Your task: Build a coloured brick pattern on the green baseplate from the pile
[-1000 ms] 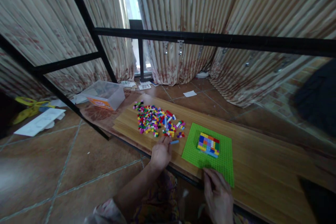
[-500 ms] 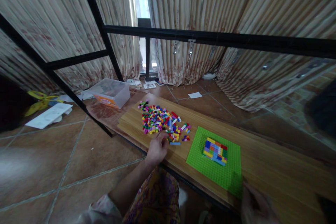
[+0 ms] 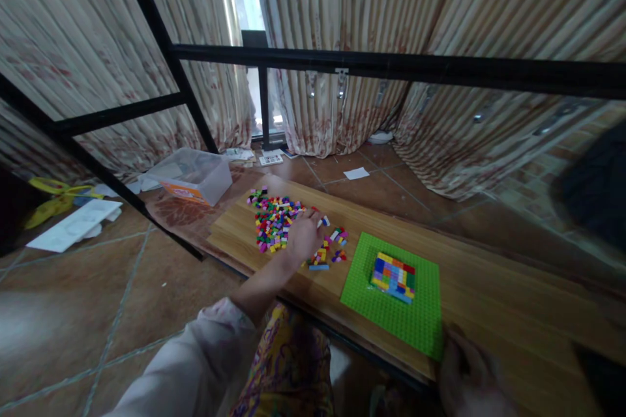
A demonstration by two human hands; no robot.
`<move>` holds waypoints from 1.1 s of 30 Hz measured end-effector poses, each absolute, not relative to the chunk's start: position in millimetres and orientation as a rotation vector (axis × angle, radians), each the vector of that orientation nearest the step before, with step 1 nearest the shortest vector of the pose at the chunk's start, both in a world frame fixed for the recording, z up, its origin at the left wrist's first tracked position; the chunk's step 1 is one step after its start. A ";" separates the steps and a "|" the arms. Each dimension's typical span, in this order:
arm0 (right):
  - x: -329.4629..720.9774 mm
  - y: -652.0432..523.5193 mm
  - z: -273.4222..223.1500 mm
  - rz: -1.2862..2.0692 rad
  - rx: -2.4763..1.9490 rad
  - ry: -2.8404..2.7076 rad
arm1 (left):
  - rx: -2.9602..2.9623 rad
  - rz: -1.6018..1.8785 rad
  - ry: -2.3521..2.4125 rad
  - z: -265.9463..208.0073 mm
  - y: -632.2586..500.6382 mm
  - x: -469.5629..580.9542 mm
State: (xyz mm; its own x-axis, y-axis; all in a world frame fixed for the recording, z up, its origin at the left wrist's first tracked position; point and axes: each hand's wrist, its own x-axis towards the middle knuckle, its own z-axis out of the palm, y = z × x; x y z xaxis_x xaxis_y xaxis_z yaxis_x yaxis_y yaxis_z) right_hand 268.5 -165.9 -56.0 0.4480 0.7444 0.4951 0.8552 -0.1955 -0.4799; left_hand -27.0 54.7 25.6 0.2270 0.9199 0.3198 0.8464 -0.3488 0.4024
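My left hand (image 3: 304,234) reaches over the right side of a heap of small coloured toy bricks (image 3: 274,225). Its fingers bend down and bunch among the bricks; whatever they pinch is hidden. To the right lies a green studded baseplate (image 3: 357,287), with a flat multicoloured brick build (image 3: 394,277) on it. Close against the plate's near right corner is my right hand (image 3: 467,371), dim and blurred, its fingers loosely apart with no brick visible in them. A light-blue long brick (image 3: 319,267) rests just below my left hand.
A wooden board (image 3: 489,300) carries the bricks and plate. Beyond its left end stands a clear plastic box (image 3: 215,179) with an orange label. A black metal rail (image 3: 391,68) crosses in front of the curtains (image 3: 342,0). White paper (image 3: 356,173) lies on the tiled floor.
My left hand has moved forward, from the near edge of the brick heap to over its right side. My right hand remains by the plate's corner. The view has shifted slightly.
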 end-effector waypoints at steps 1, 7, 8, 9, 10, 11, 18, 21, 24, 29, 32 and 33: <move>268.5 -165.7 -55.9 -0.227 -1.993 -1.348 | 2.395 0.717 1.687 26.4 63.5 -22.0; 264.3 -163.5 -54.3 -0.373 -2.084 -1.383 | 2.425 0.580 1.675 23.9 90.7 -6.8; 263.9 -163.0 -54.6 -0.381 -2.078 -1.382 | 2.426 0.583 1.669 23.8 89.8 -7.4; 263.6 -162.6 -54.9 -0.388 -2.073 -1.380 | 2.434 0.582 1.665 24.0 87.6 -8.7; 263.4 -162.2 -55.2 -0.395 -2.070 -1.374 | 2.432 0.595 1.657 24.5 84.0 -10.5; 263.2 -161.8 -55.3 -0.397 -2.068 -1.367 | 2.410 0.631 1.643 25.2 79.1 -12.5; 259.1 -160.3 -49.6 -0.313 -2.100 -1.323 | 1.237 1.121 1.248 26.6 19.3 -20.4; 258.9 -159.6 -48.1 -0.269 -2.091 -1.302 | 0.816 1.089 1.043 26.6 -9.6 -18.1; 261.6 -160.0 -48.2 -0.194 -2.075 -1.259 | 0.609 1.045 0.978 28.6 -31.3 -13.5; 253.8 -160.9 -30.7 0.115 -1.975 -1.143 | 0.598 1.025 1.003 37.0 -51.0 -3.9; 228.2 -157.0 -4.6 0.235 -1.835 -1.139 | 0.626 1.021 0.997 42.1 -60.6 2.3; 216.6 -155.0 4.4 0.281 -1.778 -1.163 | 0.637 1.003 0.993 43.1 -64.4 4.4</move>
State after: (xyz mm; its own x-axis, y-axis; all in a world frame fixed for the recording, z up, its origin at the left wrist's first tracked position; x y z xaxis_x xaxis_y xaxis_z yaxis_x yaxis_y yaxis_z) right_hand 216.6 -155.0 4.4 0.5192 0.8044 0.2889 0.5841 -0.0872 -0.8070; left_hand 4.4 -64.4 43.1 0.1872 0.9057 -0.3804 -0.3896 0.4239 0.8176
